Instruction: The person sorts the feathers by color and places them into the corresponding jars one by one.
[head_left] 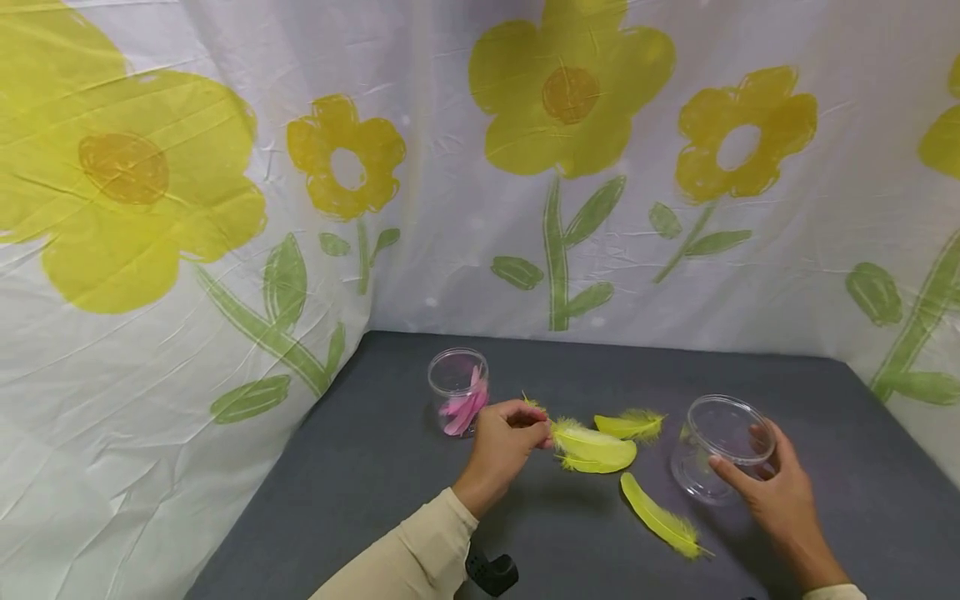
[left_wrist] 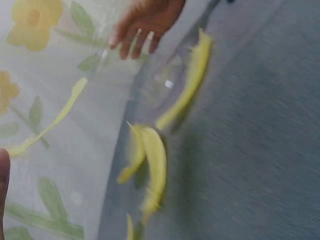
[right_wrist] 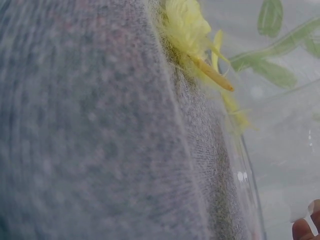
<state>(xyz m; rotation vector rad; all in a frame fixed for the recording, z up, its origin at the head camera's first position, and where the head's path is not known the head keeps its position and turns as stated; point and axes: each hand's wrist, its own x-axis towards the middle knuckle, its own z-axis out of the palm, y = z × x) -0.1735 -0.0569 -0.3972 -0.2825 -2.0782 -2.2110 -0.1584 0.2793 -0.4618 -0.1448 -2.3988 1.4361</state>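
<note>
My left hand (head_left: 504,450) pinches a yellow feather (head_left: 596,446) by its end, above the table left of centre. In the left wrist view that feather (left_wrist: 60,114) stands out against the curtain, beside a fingertip at the edge. My right hand (head_left: 783,492) grips a clear round jar (head_left: 726,454) by its side, thumb in front and fingers behind. Between the hands lie other yellow feathers, one nearer me (head_left: 663,518) and one farther back (head_left: 626,426). The right wrist view shows a fluffy yellow feather (right_wrist: 187,27) close up.
A second clear jar (head_left: 457,379) with pink feathers (head_left: 465,406) in it stands beyond my left hand. A black object (head_left: 492,573) is by the left sleeve. The dark grey table (head_left: 360,500) ends at a curtain (head_left: 450,250) printed with yellow flowers.
</note>
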